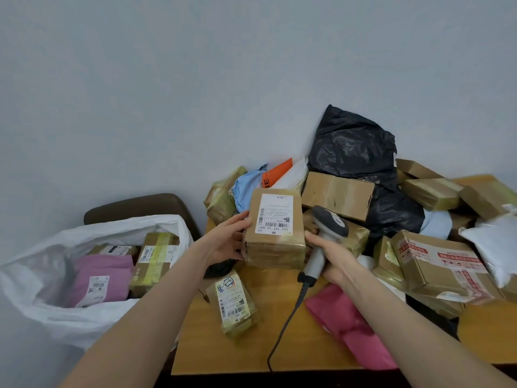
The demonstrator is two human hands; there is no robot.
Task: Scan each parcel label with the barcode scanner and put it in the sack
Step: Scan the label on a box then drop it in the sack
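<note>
Two hands up over the wooden table (251,354). At 9 o'clock of the cardboard parcel (275,242), left hand (226,242) gripping its edge, thumb on top, fingers curled underneath; white label (275,212) facing up. At its 3 o'clock, just beside it, right hand (333,257) curled round the barcode scanner (327,228) handle. At 9 o'clock of the table, open white sack (56,275) holding a pink bag (103,278) and boxes. From 12 to 3 o'clock, heap of parcels (432,193).
</note>
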